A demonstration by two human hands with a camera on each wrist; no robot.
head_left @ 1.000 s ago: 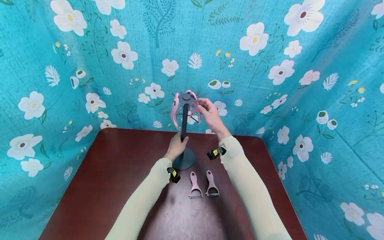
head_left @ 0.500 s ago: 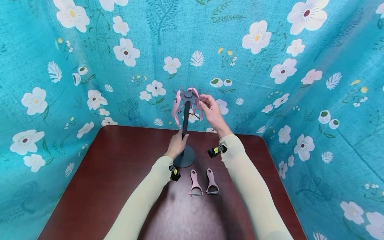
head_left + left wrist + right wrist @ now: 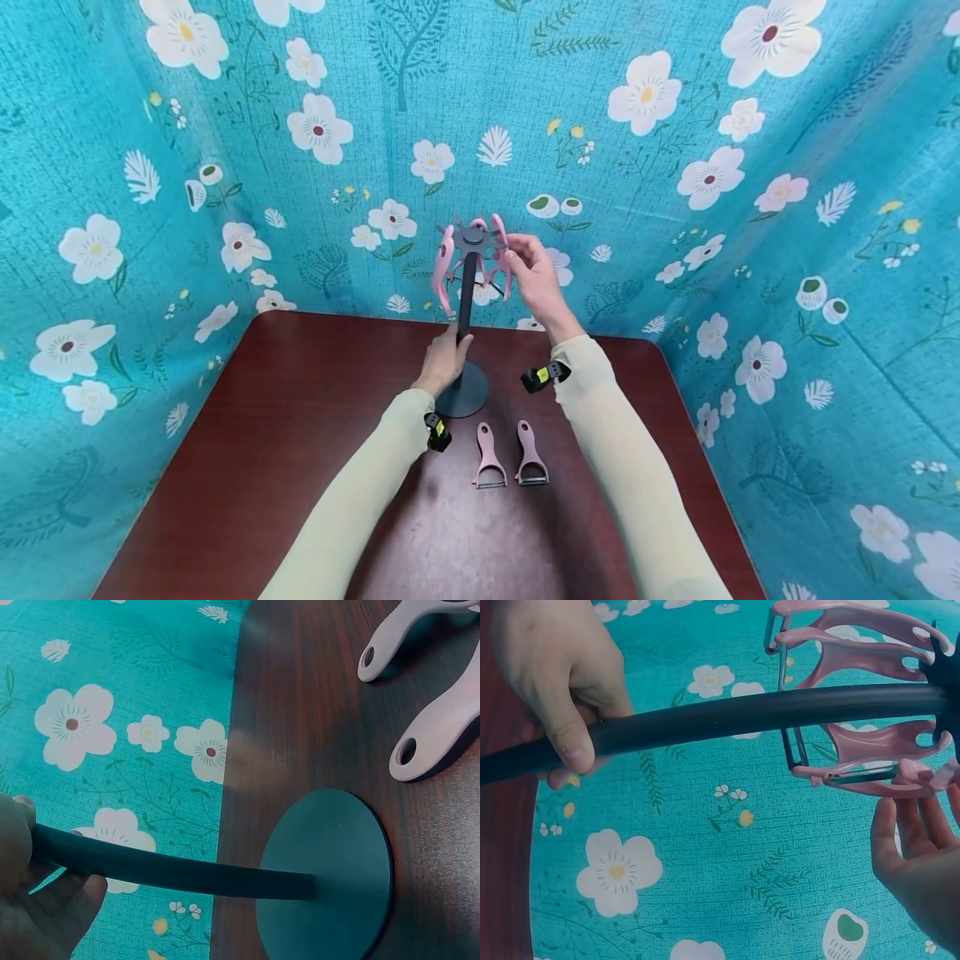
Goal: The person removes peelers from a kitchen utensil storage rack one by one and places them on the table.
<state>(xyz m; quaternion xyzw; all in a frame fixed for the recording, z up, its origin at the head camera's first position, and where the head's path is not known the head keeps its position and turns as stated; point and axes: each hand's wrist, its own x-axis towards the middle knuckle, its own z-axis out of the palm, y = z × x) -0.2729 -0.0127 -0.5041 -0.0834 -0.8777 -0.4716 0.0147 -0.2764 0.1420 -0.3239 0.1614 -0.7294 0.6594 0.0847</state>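
My left hand (image 3: 444, 360) grips the black pole (image 3: 467, 292) of an upright stand with a round base (image 3: 462, 396); the left wrist view shows the fingers curled round the pole (image 3: 172, 874). At the top is a hook ring (image 3: 472, 239) with several pink peelers hanging from it, one peeler (image 3: 443, 271) on the left side. With thumb and fingers, my right hand (image 3: 536, 279) holds a pink peeler (image 3: 501, 242) at the ring's right edge. In the right wrist view that peeler (image 3: 862, 782) hangs blade end toward the base; its top is partly hidden by the fingers.
Two more pink peelers, a left one (image 3: 487, 457) and a right one (image 3: 529, 454), lie on the dark red table (image 3: 300, 417) in front of the base, handles toward the stand. A blue flowered curtain (image 3: 360, 167) surrounds the table at the back and sides.
The handle end of the peeler in my right hand has moved slightly up and right against the ring. My left hand keeps its place on the pole; the head view has shifted slightly.
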